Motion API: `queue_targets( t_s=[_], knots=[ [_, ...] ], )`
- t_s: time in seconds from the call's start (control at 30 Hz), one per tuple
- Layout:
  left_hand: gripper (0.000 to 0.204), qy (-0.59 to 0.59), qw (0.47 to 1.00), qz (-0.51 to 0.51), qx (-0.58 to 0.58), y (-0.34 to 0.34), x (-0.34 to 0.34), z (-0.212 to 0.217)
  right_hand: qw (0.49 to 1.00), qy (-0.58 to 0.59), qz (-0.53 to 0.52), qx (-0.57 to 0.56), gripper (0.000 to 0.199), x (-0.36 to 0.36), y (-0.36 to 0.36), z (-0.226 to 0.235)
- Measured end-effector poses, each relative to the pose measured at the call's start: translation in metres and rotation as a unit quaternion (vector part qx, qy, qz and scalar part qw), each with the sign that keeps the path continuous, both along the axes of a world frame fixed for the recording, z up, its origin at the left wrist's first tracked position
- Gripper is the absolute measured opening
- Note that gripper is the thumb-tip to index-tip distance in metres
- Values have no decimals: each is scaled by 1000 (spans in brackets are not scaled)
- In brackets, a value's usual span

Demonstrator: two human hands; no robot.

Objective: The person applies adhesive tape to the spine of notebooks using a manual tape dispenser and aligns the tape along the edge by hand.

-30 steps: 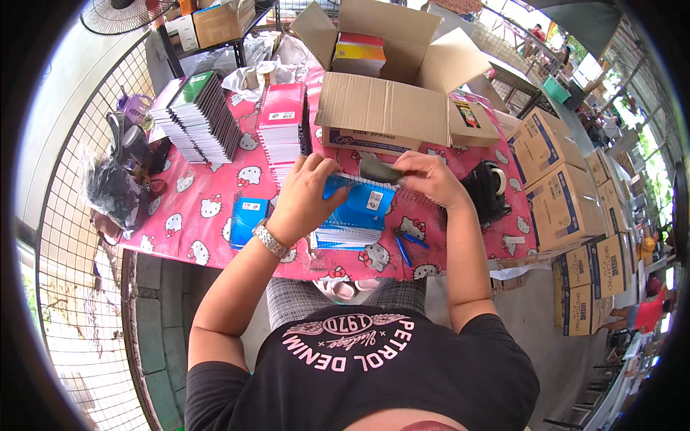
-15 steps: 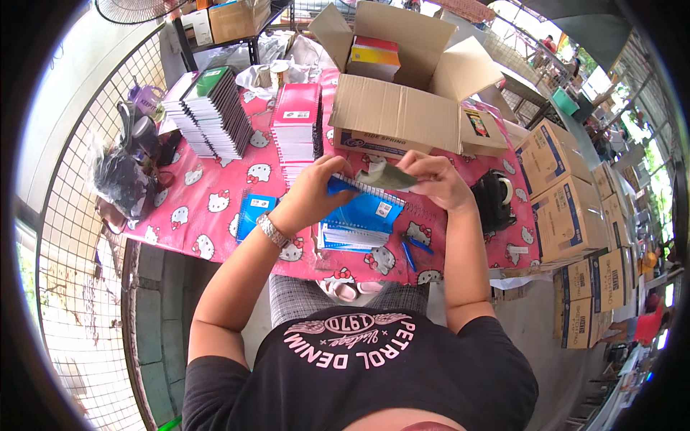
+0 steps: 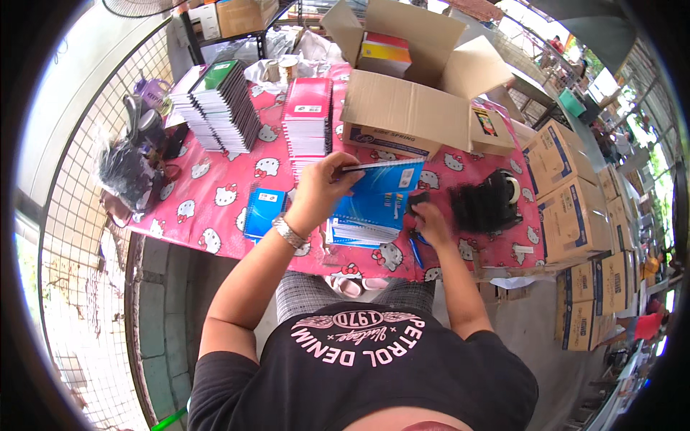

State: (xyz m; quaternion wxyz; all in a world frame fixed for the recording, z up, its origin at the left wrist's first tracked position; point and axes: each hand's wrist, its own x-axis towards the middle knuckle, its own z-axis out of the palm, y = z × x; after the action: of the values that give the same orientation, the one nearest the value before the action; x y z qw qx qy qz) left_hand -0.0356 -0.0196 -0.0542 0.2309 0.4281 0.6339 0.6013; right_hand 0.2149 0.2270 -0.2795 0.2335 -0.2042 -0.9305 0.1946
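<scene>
At the far left edge of the worktop [image 3: 215, 208], with its pink cartoon-cat cloth, sits a dark bundle of bags [image 3: 126, 172]. Just right of it, toward the back, two stacks of spiral notebooks [image 3: 215, 108] stand side by side, white covers on one and a green cover topping the other. Next along comes a red stack of notebooks [image 3: 309, 126], upright and neat near the back-centre. Nearer the front edge, a small blue notebook [image 3: 264, 212] lies flat by itself, just left of the left wrist with its metal watch.

Now the left hand [image 3: 320, 190]: its fingers are closed on the spiral edge of a blue notebook [image 3: 384, 188], thumb on top, lifting that edge so the book tilts above the pile. Under it lies a pile of blue notebooks [image 3: 356, 233], close to the front edge at the centre.

Behind all this, an open cardboard box [image 3: 406, 118] sits at the back of the worktop, flaps up, with coloured packs visible inside.

Right of the tilted notebook, the right hand [image 3: 430, 219] rests low on the cloth, fingers curled around a small dark object [image 3: 417, 201] that touches the notebook's right corner. A blue pen [image 3: 415, 251] lies just below that hand. Further right, near the right edge, sits a black tape dispenser [image 3: 485, 205]. Off the worktop to the right, brown cartons [image 3: 568, 194] are stacked on the floor.
</scene>
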Motion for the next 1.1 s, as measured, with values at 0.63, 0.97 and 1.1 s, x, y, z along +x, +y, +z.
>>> queue_targets(
  t_s=[0.63, 0.97, 1.1],
  knots=[
    [28, -18, 993, 98, 60, -3, 22, -25, 980, 194, 29, 5, 56, -61, -173, 225],
    [32, 83, 986, 129, 59, -10, 29, -30, 989, 140, 20, 47, 46, -63, -185, 232],
    [33, 247, 944, 185, 120, -23, 38, -25, 751, 43, 90, -652, 35, -50, -176, 247]
  ],
)
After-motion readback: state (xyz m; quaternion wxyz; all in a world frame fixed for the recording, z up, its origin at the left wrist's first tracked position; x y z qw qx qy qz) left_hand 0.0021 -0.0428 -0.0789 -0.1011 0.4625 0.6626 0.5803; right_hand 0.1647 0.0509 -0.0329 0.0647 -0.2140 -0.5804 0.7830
